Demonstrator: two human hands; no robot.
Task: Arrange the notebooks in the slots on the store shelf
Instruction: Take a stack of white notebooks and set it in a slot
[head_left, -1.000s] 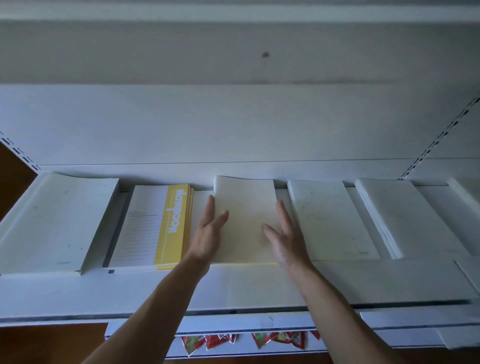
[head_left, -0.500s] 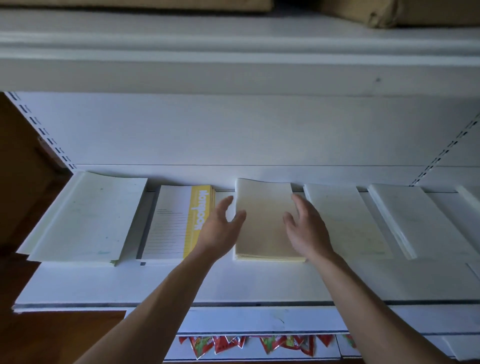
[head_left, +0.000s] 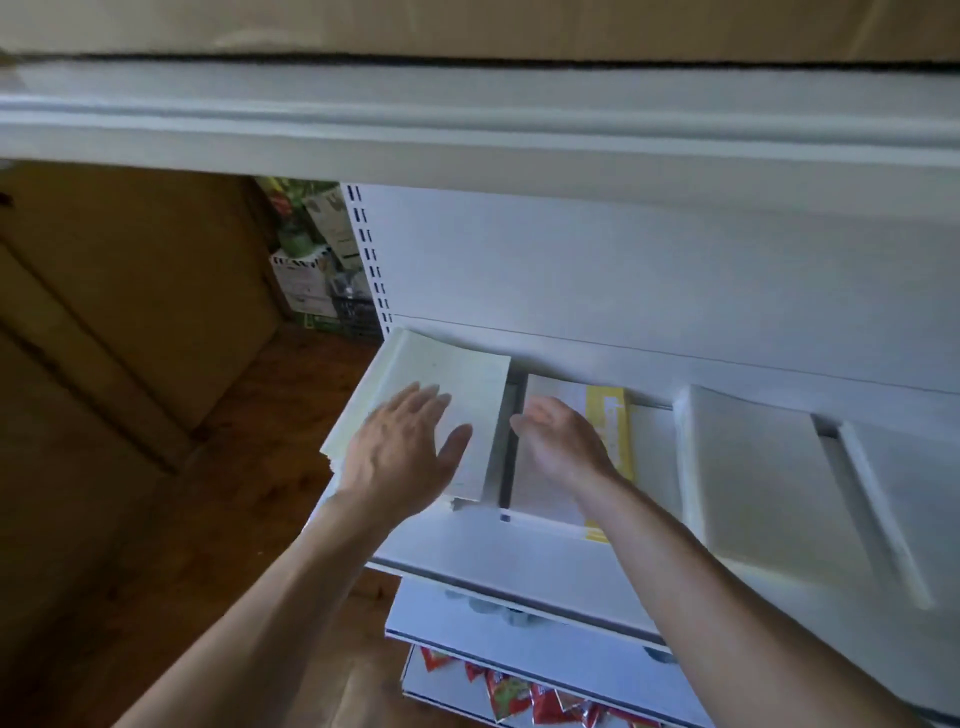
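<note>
Notebook (head_left: 467, 379) long axis toward shelf back (head_left: 623, 280) | left hand (head_left: 400, 457) fingers flat over it | right hand (head_left: 563, 441) fingers loose, empty

Nothing can be read; the print on the yellow-banded notebook (head_left: 609, 436) is blurred.

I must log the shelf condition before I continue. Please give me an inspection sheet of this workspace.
Surface: white shelf with slanted slots.
Job's things: pale notebook stack in leftmost slot; yellow-striped notebooks beside it; more pale stacks to the right.
Clutter: red packets on the lower shelf.
Grips: left hand open over pale notebook stack; right hand open over yellow-striped notebooks; contact unclear.
Cables: nothing seen.
Surroundings: wooden floor, boxed goods behind.
</note>
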